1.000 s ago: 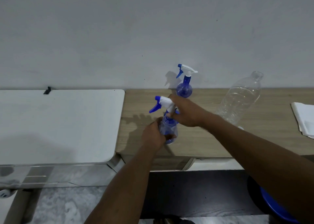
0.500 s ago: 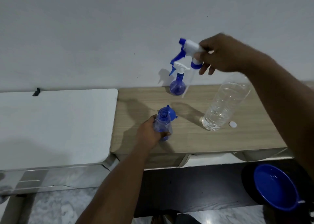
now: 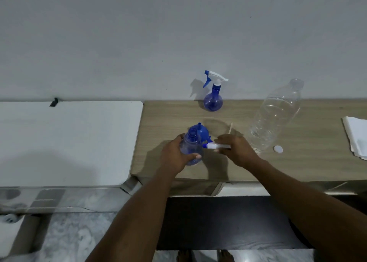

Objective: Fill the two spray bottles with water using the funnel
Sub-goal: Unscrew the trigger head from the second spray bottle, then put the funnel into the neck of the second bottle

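My left hand (image 3: 174, 155) grips a blue spray bottle (image 3: 191, 146) with its neck uncapped, upright on the wooden table (image 3: 297, 166). Just behind it a blue funnel (image 3: 201, 131) sits spout up. My right hand (image 3: 235, 150) holds the removed white and blue spray head (image 3: 217, 146) low over the table, its thin dip tube (image 3: 230, 128) pointing away from me. A second blue spray bottle (image 3: 213, 98) with its head on stands by the wall. A clear water bottle (image 3: 274, 114), uncapped, stands to the right.
A white bottle cap (image 3: 278, 149) lies near the water bottle's base. Folded white paper (image 3: 357, 138) rests at the table's right end. A white table (image 3: 65, 140) adjoins on the left. The wall runs close behind.
My right hand unscrewed the spray head, lifted it high toward the wall, then brought it down low beside the open bottle. My left hand kept holding the bottle.
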{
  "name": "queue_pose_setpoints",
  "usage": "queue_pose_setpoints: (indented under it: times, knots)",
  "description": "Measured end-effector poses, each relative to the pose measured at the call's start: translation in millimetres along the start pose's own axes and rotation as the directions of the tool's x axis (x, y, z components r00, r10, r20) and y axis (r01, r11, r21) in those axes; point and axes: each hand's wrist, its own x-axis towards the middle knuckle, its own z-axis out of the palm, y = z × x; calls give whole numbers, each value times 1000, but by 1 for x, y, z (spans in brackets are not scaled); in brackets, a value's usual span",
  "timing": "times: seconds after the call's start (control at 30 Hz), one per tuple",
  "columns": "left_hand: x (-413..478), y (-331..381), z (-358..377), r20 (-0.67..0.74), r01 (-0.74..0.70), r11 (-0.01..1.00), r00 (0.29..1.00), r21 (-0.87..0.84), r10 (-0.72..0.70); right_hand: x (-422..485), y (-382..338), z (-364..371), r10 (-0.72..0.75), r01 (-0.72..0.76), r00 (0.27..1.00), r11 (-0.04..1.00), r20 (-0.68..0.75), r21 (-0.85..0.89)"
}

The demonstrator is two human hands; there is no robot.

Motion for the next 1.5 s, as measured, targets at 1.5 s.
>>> queue_pose_setpoints:
  times: [1.5]
  knots:
    - [-39, 22, 32, -188, 156, 986, 968, -65, -166, 87, -13, 1, -110, 150, 971, 972, 211, -181]
